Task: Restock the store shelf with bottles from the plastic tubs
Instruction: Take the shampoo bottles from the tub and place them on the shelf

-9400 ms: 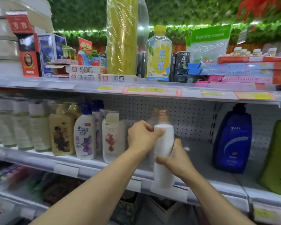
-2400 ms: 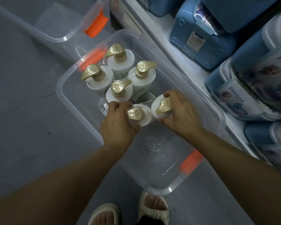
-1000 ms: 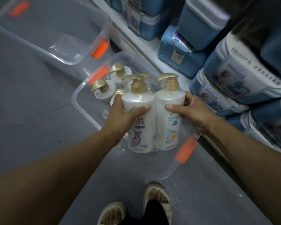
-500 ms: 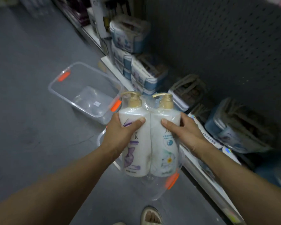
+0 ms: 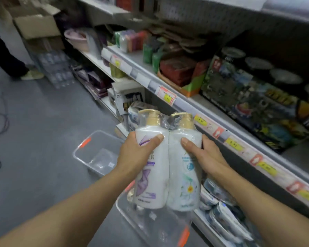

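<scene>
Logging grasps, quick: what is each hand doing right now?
Left hand: grips the purple-label bottle of the wrapped twin pack.
Right hand: grips the daisy-label bottle of the same pack.

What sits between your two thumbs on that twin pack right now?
Only clear shrink wrap over the seam where the purple-label bottle and the flower-label bottle meet, in the head view. Left hand and right hand each grip one bottle.

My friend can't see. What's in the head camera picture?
Two hands, left and right, hold a plastic-wrapped pair of white pump bottles upright above a clear tub. A stocked shelf runs along the right; another tub sits on the floor.
</scene>
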Available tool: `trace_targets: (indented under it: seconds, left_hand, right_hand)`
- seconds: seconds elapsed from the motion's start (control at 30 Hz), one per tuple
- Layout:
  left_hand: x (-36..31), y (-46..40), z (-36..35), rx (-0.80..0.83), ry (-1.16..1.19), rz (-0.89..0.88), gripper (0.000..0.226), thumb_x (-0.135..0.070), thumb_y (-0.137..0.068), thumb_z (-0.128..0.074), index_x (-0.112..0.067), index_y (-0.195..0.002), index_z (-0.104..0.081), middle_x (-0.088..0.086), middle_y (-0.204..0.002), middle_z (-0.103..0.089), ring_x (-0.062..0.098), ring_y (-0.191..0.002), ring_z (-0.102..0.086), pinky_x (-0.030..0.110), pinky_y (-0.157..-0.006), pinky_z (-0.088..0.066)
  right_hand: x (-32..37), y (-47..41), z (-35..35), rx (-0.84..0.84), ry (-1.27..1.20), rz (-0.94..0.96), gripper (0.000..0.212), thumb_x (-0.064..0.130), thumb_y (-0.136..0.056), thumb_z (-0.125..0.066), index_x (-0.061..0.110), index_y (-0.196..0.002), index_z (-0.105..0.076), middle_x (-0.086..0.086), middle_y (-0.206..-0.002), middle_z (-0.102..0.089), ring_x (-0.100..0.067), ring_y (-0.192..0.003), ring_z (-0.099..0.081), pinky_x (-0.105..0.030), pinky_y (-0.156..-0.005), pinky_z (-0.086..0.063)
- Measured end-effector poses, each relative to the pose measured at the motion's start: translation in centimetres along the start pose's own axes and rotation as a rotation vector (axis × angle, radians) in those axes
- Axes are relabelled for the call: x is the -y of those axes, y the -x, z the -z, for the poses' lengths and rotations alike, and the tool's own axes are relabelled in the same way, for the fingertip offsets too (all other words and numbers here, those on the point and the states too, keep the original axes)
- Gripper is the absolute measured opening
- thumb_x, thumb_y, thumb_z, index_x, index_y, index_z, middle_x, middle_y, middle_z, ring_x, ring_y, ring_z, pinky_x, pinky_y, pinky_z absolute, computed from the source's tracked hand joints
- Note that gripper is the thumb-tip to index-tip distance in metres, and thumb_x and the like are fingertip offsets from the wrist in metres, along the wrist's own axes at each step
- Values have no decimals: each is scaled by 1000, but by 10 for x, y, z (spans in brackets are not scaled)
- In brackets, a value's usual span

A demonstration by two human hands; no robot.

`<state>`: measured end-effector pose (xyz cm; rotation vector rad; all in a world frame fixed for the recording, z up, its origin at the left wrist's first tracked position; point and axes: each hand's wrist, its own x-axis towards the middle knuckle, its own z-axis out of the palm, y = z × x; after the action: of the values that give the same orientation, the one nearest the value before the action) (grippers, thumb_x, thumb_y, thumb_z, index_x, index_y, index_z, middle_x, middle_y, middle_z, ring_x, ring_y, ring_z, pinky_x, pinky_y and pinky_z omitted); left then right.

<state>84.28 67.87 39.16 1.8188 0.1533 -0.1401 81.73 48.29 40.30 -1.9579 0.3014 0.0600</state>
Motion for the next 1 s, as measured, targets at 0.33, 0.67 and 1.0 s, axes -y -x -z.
trace_targets:
  seconds: [0.33,0.67,1.0]
  left_hand:
    - [-142,38,28,26,-60,-163,71,-79,-48,-60,-28,-98,-64,-11,-95,-70,12,-90,-66,39,-88,-53]
    - [-262,77,12,133,-165,-409,82,-86,-56,-58,-24,-109,-59,-8,-103,-67,15,-96,-63,40,-88,-51]
    - [-358,120,-43,261,-188,-597,77,-76,-65,-60,-22,-118,-50,-2,-110,-62,20,-101,-60,44,-90,-50]
  right_hand:
    - [126,59,68,-173,106,104,59,68,-74,-60,24,-113,-58,8,-107,-64,-11,-97,-62,-32,-84,-50]
    - [207,130,156,-332,113,211,48,66,-75,-60,29,-106,-61,12,-106,-66,-9,-99,-63,-38,-92,-50]
    - [236,187,247,-559,65,236,46,59,-78,-62,28,-113,-59,9,-111,-66,-11,-101,-63,-39,-92,-51]
